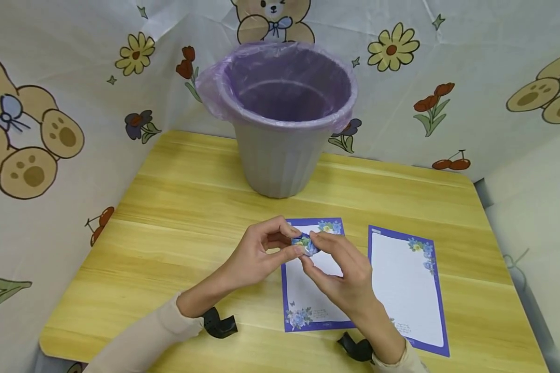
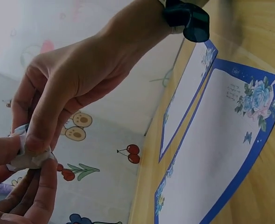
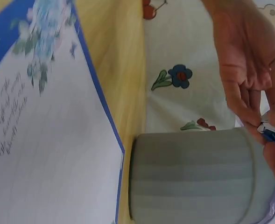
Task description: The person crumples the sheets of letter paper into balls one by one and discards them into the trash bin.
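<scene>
Over the left sheet of writing paper (image 1: 315, 282), a small crumpled piece of paper (image 1: 305, 244) with a blue and yellow flower print is raised above the table. Its left side is pinched between thumb and fingertips of my left hand (image 1: 257, 255). My right hand (image 1: 347, 272) pinches the right side of it. The left wrist view shows both hands' fingers meeting on the whitish wad (image 2: 30, 161). In the right wrist view, the wad is partly covered by fingers at the right edge.
A grey bin (image 1: 280, 155) lined with a purple bag (image 1: 214, 93) stands at the back of the wooden table (image 1: 168, 207). Another blue-bordered sheet (image 1: 403, 280) lies to the right. A patterned cloth (image 1: 490, 67) hangs behind.
</scene>
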`<move>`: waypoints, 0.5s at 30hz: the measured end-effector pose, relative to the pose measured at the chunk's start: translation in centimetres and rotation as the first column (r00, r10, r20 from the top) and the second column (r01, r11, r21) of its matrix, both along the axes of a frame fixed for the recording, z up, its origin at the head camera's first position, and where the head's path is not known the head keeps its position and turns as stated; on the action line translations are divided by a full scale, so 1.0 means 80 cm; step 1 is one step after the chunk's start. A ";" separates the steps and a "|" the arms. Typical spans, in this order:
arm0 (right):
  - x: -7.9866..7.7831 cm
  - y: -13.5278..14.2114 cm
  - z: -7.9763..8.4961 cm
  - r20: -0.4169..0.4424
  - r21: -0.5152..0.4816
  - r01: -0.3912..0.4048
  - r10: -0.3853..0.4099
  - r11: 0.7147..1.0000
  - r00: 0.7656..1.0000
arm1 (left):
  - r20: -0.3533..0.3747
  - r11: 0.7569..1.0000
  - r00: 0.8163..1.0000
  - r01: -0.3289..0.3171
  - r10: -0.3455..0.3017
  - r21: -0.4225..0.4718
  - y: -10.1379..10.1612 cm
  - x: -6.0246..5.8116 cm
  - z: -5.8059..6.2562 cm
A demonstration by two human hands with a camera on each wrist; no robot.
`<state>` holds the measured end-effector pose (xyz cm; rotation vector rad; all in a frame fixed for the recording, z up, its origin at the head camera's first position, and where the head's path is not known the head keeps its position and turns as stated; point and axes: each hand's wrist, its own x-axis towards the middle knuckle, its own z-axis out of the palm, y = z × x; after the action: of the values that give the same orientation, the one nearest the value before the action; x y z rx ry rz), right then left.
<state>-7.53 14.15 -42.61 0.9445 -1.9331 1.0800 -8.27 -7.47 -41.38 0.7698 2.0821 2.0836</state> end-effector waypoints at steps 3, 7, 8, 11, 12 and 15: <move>-0.002 0.002 0.002 -0.007 0.037 -0.005 0.005 0.999 1.000 | 0.020 0.999 0.999 -0.025 0.026 -0.031 0.000 0.001 0.004; -0.003 0.001 0.005 -0.031 0.081 0.017 -0.014 0.997 0.999 | 0.003 0.996 0.998 -0.060 0.060 -0.070 -0.001 0.000 0.009; -0.004 0.000 0.006 -0.041 0.088 0.026 -0.022 0.996 0.999 | -0.011 0.995 0.998 -0.066 0.065 -0.074 0.000 -0.001 0.010; -0.007 0.000 0.006 -0.058 0.097 0.033 -0.027 0.995 0.998 | -0.077 0.992 0.994 -0.089 0.082 -0.092 0.000 -0.002 0.012; -0.008 0.000 0.005 -0.053 0.093 0.023 -0.018 0.995 0.998 | -0.100 0.991 0.991 -0.094 0.084 -0.098 0.000 -0.002 0.013; -0.010 0.003 0.002 0.018 0.038 -0.053 0.053 0.998 0.998 | -0.150 0.990 0.986 -0.092 0.076 -0.104 0.001 -0.002 0.012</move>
<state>-8.37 14.37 -42.43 1.0163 -1.9591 1.0873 -8.43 -7.41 -40.43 0.8558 2.3228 1.9864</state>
